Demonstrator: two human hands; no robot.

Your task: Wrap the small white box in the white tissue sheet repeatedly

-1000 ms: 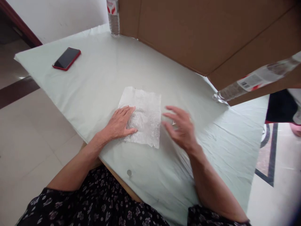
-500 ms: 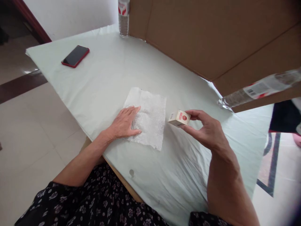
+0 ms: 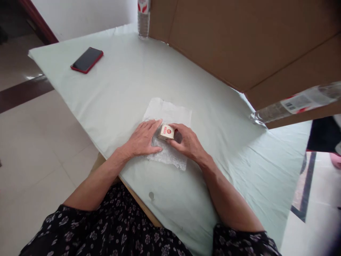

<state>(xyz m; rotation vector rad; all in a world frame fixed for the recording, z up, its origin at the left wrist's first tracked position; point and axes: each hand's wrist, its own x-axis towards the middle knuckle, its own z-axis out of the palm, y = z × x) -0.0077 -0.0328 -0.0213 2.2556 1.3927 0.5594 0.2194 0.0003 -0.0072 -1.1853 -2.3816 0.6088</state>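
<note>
A sheet of bubble wrap (image 3: 173, 112) lies flat on the table in front of me. My left hand (image 3: 142, 140) rests on its left side, fingers and thumb spread apart. Between thumb and fingers, my right hand (image 3: 188, 142) grips a small cream-coloured box (image 3: 166, 132) with red print. The box is over the middle of the sheet, close to the left hand's fingertips. Whether its underside touches the wrap I cannot tell.
A phone with a red case (image 3: 87, 60) lies at the table's far left. One water bottle (image 3: 144, 21) stands at the back; another bottle (image 3: 290, 105) is at the right, against a large cardboard panel (image 3: 226, 39). A pale green cloth (image 3: 117, 85) covers the table.
My right hand has carried the small box leftward from beside the bubble wrap to over its middle. The left hand has stayed in about the same place.
</note>
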